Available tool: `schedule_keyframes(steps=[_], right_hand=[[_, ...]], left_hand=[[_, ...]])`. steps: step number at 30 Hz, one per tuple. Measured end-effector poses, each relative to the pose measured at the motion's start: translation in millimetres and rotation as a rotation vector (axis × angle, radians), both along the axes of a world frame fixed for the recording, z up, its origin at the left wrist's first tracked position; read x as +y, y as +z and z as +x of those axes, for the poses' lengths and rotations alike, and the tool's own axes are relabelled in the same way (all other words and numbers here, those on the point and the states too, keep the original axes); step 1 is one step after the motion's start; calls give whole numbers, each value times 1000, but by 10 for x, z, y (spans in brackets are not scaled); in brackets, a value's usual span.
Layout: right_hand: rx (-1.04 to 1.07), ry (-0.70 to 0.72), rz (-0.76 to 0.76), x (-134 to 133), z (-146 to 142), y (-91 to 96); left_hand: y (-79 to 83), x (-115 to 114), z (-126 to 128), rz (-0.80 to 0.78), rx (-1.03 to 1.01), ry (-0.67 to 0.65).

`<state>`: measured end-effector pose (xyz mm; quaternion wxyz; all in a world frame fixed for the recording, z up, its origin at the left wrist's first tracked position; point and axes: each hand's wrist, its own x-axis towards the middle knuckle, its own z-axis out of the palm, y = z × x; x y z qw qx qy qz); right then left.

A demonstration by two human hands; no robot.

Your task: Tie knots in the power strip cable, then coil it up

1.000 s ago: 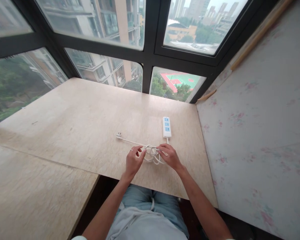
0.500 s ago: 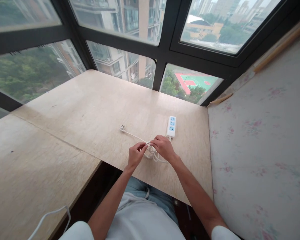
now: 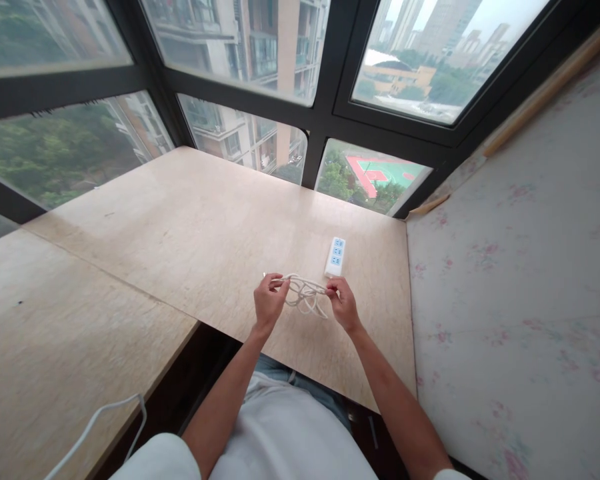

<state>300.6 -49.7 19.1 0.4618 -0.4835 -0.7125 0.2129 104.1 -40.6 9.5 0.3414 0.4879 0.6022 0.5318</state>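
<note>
A white power strip with blue sockets lies on the light wooden desk. Its white cord is bunched in loose loops between my two hands, just in front of the strip. My left hand is closed on the left end of the bundle, and the plug end seems to be tucked at its fingertips. My right hand pinches the right side of the loops, close to where the cord leaves the strip.
Dark-framed windows run along the far and left edges of the desk. A pale flowered wall panel rises on the right. Another white cable hangs over the near left desk edge. My lap shows below the desk.
The plug end that lay stretched out to the left on the desk has been drawn in to my left hand. My hands have spread apart, holding the looped cord between them.
</note>
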Motion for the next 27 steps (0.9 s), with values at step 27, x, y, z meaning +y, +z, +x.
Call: schedule_keyframes(steps=[27], right_hand=[[22, -110, 66, -35, -189, 178]], left_hand=[[77, -83, -13, 132, 154, -73]])
